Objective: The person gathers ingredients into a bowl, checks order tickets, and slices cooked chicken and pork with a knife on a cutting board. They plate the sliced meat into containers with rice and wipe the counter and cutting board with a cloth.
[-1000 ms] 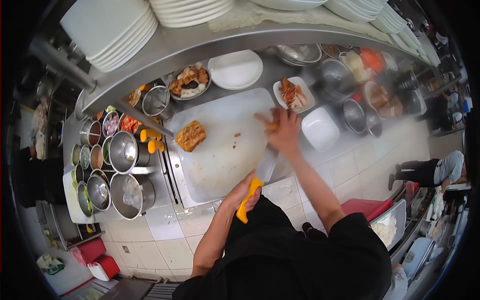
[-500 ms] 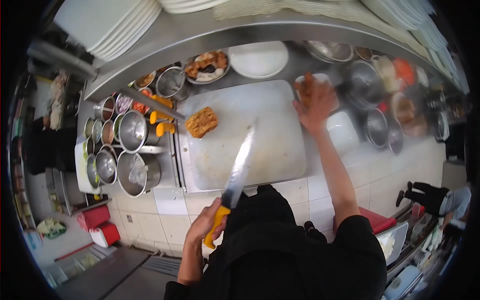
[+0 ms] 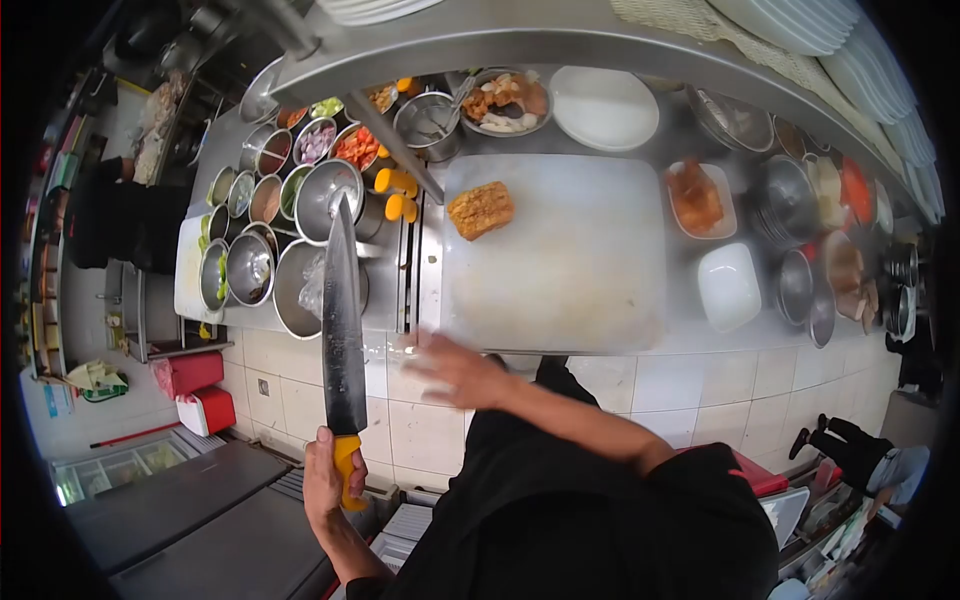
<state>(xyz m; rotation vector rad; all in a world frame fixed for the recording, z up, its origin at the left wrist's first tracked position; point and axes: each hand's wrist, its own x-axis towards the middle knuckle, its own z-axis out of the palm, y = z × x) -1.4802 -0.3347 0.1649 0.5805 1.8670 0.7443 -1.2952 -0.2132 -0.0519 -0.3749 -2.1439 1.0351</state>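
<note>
My left hand point(image 3: 322, 478) is wrapped round the yellow handle of a large kitchen knife point(image 3: 345, 340). Its broad blade points up and away from me, over the floor and the counter's front edge. My right hand point(image 3: 462, 374), smeared by motion, is empty with its fingers apart, just off the front edge of the white cutting board point(image 3: 570, 280). Toward the board's back left corner lies a golden-brown block of food point(image 3: 481, 210). Right of the board, orange-brown pieces of food point(image 3: 695, 197) lie in a white square dish.
Steel bowls, among them one of diced tomato point(image 3: 358, 148), crowd the counter's left side. Yellow-handled tools point(image 3: 398, 182) stand beside the board. Behind it are a bowl of mixed food point(image 3: 506, 103) and a white plate point(image 3: 604, 108). A metal shelf point(image 3: 560, 32) overhangs the back.
My right hand has left the white dish and swung back left to the board's front edge. My left hand has moved left, raising the knife off the board. The view has shifted.
</note>
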